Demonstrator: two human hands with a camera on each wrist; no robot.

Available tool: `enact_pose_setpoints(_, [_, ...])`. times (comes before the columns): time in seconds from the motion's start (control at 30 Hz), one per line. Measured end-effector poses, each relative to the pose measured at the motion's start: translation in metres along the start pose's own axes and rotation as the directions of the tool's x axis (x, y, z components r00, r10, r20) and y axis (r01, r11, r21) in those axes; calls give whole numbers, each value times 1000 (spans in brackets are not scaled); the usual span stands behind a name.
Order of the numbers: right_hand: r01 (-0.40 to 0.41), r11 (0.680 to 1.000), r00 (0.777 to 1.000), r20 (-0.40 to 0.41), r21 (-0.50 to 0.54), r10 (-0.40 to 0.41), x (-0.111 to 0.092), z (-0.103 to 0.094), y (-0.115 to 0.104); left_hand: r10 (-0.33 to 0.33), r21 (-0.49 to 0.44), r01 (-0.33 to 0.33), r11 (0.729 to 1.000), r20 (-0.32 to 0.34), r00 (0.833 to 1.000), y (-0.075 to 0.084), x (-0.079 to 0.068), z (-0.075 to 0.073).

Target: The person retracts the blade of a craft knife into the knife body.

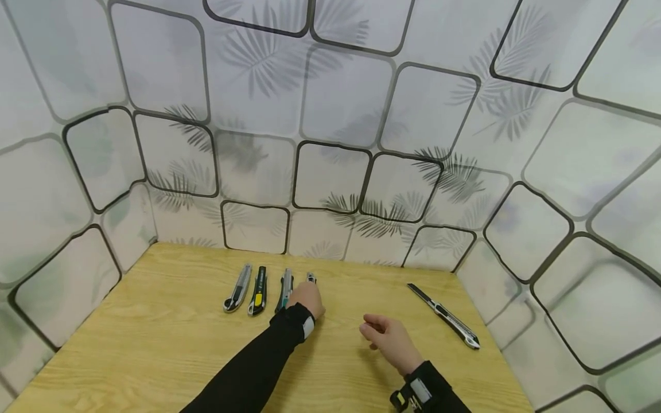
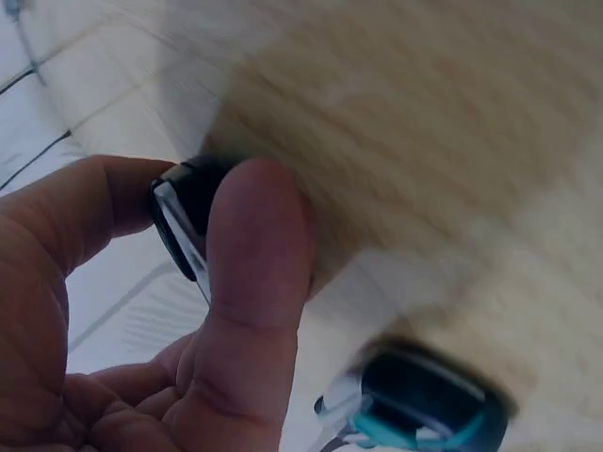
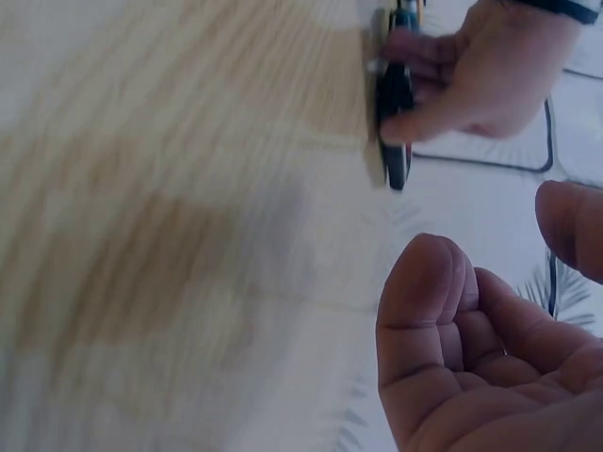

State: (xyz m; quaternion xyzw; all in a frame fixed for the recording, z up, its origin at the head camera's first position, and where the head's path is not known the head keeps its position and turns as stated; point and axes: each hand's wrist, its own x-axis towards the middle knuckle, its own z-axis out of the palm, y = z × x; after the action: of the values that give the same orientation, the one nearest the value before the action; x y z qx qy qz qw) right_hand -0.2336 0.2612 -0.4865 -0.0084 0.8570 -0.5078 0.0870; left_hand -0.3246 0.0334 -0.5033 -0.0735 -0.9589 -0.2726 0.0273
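Note:
My left hand [image 1: 307, 299] pinches a utility knife [image 1: 311, 277] at the right end of a row on the table. Between thumb and finger in the left wrist view shows its black and silver body [image 2: 195, 193]; the hand covers most of it in the head view. Just left of that hand lies a black and teal utility knife [image 1: 286, 285], partly hidden. My right hand [image 1: 389, 341] hovers over the table to the right, fingers loosely bent and holding nothing. The right wrist view also catches the left hand [image 3: 499, 80] gripping the knife [image 3: 397, 169].
Further left lie a black utility knife with a yellow part [image 1: 258, 291] and a grey one [image 1: 238, 288]. A longer silver and black utility knife [image 1: 445, 316] lies slanted at the right. Patterned walls [image 1: 330, 178] border the wooden table [image 1: 170, 344] at the back and sides.

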Motion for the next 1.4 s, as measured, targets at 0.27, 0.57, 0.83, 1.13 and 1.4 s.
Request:
enact_pose_setpoints(0.27, [-74,833,959,-269,-548,-91,24,-82,32,97,95,-95,991,-16,995,0,-19,-26])
enact_pose_setpoints(0.57, [-247,654,952,-306,-715,25,28,-142,90,172,-153,-154,976,112,979,-14,-72,-37])
enact_pose_setpoints(0.83, [-246,603,958,-286,-759,30,33,-134,88,139,-272,-70,960,242,960,-28,-97,-42])
enact_pose_setpoints(1.13, [-88,901,980,-201,-425,1,17,-67,34,192,-427,-27,904,347,918,-27,-115,-31])
enact_pose_setpoints(1.4, [30,973,997,-76,227,-13,5,16,-37,256,-581,-41,813,293,921,-9,-120,-17])
